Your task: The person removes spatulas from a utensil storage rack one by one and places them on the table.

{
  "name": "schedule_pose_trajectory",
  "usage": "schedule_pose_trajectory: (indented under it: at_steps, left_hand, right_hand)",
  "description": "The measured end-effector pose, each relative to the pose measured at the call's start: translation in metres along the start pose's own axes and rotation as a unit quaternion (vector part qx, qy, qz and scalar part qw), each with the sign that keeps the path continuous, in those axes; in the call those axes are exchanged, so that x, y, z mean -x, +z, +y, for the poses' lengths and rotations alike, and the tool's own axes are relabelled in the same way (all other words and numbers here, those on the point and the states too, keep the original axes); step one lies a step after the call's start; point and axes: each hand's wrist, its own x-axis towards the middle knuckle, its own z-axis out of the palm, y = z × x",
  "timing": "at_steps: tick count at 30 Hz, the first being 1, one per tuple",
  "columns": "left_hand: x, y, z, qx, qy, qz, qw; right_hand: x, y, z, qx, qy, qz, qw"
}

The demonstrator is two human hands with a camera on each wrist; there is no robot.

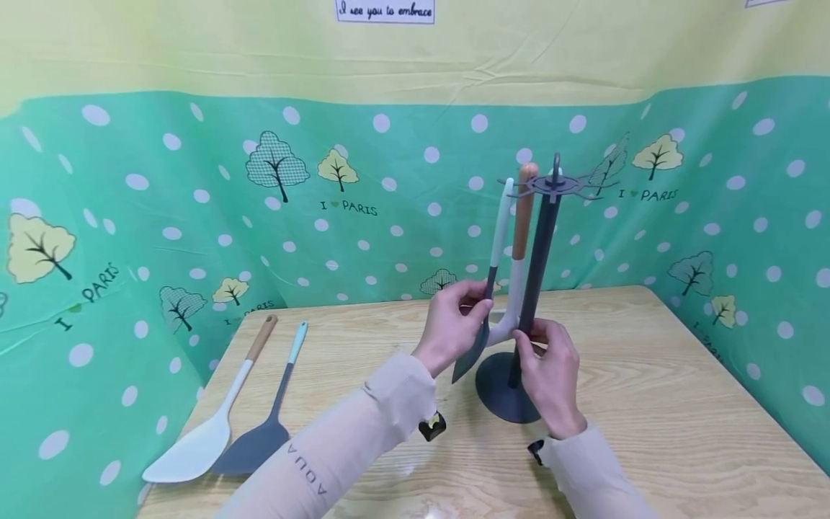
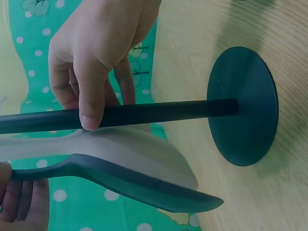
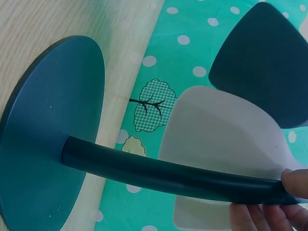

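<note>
My left hand (image 1: 452, 324) pinches the neck of a dark spatula (image 1: 498, 231) with a mint handle, its blade hanging down. The handle's top is right at a hook of a black utensil stand (image 1: 541, 259). The right hand (image 1: 550, 371) grips the stand's pole low down, thumb on the near side. Between pole and dark spatula hangs a white spatula (image 2: 139, 149) with a brown handle, its top at the hooked ring. Both blades show side by side in the right wrist view, the dark blade (image 3: 264, 67) behind the white one.
On the left of the wooden table (image 1: 369, 339) lie a larger white spatula (image 1: 197, 447) with a brown handle and a dark spatula (image 1: 259, 443) with a mint handle. A green dotted cloth (image 1: 389, 259) hangs around the table's back and sides.
</note>
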Motion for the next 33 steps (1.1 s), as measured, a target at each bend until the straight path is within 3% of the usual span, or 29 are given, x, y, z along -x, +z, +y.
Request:
schedule_pose_trajectory:
  at_steps: [14, 33]
  left_hand:
    - [0.015, -0.001, 0.004, 0.024, 0.003, 0.002, 0.9997]
    - [0.017, -0.002, 0.007, 0.028, 0.009, 0.011, 0.9995]
  right_hand:
    - [0.000, -0.002, -0.001, 0.005, 0.018, -0.009, 1.000]
    - [0.000, -0.001, -0.001, 0.008, 0.016, -0.013, 1.000]
